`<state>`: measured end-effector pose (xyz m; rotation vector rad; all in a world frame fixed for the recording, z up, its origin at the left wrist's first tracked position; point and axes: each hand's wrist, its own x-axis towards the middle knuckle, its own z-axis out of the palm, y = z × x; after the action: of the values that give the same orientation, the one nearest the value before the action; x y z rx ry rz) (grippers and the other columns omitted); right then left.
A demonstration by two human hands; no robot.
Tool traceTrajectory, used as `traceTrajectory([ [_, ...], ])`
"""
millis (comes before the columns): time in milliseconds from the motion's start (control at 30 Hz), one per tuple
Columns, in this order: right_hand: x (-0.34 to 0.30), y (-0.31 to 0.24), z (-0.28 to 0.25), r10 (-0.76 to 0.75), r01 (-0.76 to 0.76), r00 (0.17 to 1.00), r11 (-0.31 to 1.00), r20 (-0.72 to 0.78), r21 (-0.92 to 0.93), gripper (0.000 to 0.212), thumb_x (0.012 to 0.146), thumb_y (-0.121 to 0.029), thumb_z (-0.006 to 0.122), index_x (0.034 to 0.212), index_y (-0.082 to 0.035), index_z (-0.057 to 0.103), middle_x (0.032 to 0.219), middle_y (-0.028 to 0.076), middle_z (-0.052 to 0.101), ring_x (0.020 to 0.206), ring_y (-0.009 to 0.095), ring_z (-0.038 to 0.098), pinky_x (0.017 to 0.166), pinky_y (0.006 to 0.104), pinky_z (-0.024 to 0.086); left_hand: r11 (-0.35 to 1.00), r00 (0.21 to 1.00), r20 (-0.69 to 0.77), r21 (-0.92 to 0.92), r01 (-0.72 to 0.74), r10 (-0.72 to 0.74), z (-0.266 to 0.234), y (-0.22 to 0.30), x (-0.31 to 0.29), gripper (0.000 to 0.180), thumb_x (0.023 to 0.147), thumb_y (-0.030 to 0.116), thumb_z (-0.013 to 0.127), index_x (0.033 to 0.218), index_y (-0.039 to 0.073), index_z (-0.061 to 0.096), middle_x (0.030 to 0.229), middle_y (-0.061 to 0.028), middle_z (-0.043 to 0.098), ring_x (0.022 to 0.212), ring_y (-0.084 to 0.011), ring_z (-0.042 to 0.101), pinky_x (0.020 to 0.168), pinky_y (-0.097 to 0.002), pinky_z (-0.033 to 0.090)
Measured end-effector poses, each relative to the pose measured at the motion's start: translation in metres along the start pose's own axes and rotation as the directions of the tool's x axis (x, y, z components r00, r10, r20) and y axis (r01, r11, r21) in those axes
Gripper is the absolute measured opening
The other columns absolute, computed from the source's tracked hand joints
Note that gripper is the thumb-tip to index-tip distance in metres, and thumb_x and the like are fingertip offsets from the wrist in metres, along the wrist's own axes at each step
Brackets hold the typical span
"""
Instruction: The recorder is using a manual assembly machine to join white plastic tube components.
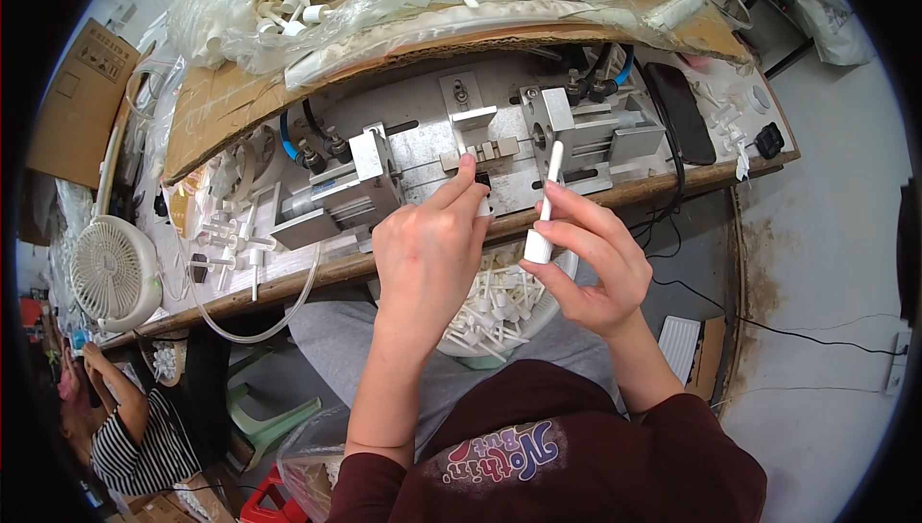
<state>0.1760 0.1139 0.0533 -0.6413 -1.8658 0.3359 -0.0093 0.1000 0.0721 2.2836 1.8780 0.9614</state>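
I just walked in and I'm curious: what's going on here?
The person's right hand holds a white stick-like piece, its wide end down. The left hand is at a small metal holder between two metal assemblies; whether it grips anything is hard to tell. Similar white pieces lie in a bowl below the hands.

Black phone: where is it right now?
In the head view, upper right: the black phone lies on the workbench, between the metal fixture and some loose white plastic parts.

Left hand (423, 246) back-up, index finger extended past desk front edge (696, 181). Right hand (605, 268) near same edge, thumb and fingertips pinched.
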Motion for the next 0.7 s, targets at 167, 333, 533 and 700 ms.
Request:
traceTrajectory([
  [167,-0.001,-0.005,0.001,0.068,-0.068,0.998,0.998,-0.006,0.000,0.036,0.068,-0.001,0.084,0.102,0.000,0.073,0.122,0.019,0.065,0.091,0.025,0.070,0.075,0.0325,0.059,0.998,0.999,0.002,-0.044,0.033,-0.033,0.000,0.001,-0.001,0.022,0.073,0.009,0.076,0.095,0.005,0.074,0.118,-0.0065,0.071,0.070,-0.0257,0.071,0.065,-0.0337,0.056],
  [333,0.005,-0.006,0.001,0.078,-0.076,0.997,0.996,0.025,-0.056,0.036,0.069,-0.001,0.082,0.103,-0.001,0.072,0.119,0.016,0.067,0.097,0.027,0.070,0.080,0.0332,0.058,0.998,0.999,-0.044,-0.051,0.020,-0.022,0.002,-0.005,-0.005,0.025,0.074,0.015,0.080,0.098,0.008,0.075,0.117,-0.0031,0.072,0.056,-0.0162,0.066,0.058,-0.0282,0.054],
  [533,0.012,0.004,0.002,0.073,-0.065,0.991,0.995,0.108,-0.073,0.031,0.074,-0.004,0.079,0.104,-0.001,0.070,0.123,0.014,0.067,0.099,0.029,0.070,0.082,0.0353,0.057,0.947,0.985,0.152,-0.295,0.123,-0.081,-0.014,-0.001,-0.030,0.022,0.076,0.012,0.077,0.097,0.007,0.074,0.118,-0.0066,0.071,0.072,-0.0238,0.071,0.066,-0.0333,0.056],
  [700,0.021,0.004,0.014,0.019,0.036,0.954,0.983,0.300,-0.179,0.028,0.076,-0.007,0.076,0.103,-0.002,0.069,0.124,0.013,0.068,0.086,0.023,0.071,0.071,0.0312,0.054,0.924,0.952,0.302,-0.376,0.067,0.054,-0.017,0.000,-0.061,0.029,0.072,0.013,0.081,0.099,0.007,0.074,0.113,-0.0086,0.073,0.084,-0.0273,0.071,0.070,-0.0329,0.057],
])
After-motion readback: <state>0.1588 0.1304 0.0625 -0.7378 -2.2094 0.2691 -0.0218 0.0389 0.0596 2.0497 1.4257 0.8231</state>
